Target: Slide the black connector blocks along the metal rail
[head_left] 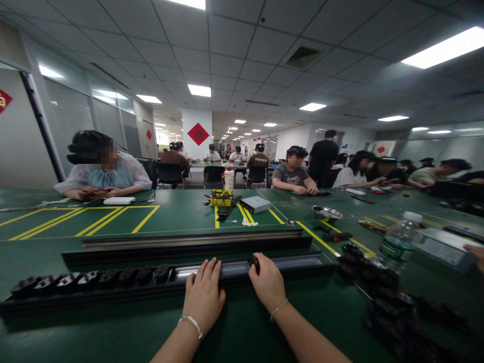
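A long black track (234,272) lies across the green table in front of me. Several black socket-like modules (109,278) sit in a row in its left part, some with lighter tops. My left hand (204,287) rests on the middle of the track, palm down with fingers stretched out, holding nothing. To its right, my right hand (267,282) is closed round a small black module (256,263) at the track's channel; the fingers hide most of it. Between my hands the pale inside of the channel shows.
Behind lie further black rails (189,247). On the right are a heap of dark modules (393,302), a water bottle (401,239), a metal bowl (327,213) and a white-topped box (446,247). A yellow box with cables (221,197) stands farther back. Co-workers sit around the tables.
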Demonstrator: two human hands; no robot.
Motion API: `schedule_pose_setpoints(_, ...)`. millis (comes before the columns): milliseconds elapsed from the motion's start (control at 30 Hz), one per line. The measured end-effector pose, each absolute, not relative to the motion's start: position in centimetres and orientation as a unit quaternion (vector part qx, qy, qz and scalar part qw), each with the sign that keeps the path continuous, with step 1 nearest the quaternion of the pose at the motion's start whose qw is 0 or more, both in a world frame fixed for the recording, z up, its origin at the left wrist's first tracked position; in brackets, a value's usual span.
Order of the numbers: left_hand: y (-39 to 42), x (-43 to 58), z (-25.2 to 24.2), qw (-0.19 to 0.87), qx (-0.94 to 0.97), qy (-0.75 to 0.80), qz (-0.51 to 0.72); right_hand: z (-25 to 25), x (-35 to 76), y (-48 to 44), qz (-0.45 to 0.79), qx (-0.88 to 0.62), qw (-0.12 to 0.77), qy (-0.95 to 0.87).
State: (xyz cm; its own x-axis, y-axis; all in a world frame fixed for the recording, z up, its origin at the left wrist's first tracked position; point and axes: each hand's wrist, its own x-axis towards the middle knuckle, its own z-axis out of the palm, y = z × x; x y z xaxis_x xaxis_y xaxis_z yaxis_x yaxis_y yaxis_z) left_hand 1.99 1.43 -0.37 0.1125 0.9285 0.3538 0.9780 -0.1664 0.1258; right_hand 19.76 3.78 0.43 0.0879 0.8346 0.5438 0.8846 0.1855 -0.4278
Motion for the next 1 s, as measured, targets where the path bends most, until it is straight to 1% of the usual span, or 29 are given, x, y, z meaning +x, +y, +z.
schedule_pose_setpoints(633,1.21,2.09,0.09,0.057,-0.743,-0.649,-0.157,0.66,19.91,3.81,-0.027,-0.644,0.362,-0.673)
schedule_pose_setpoints(1000,1.32,1.98,-0.27,0.067,-0.744,-0.643,-0.172,0.67,20.11,3.71,-0.042,-0.639,0.364,-0.676)
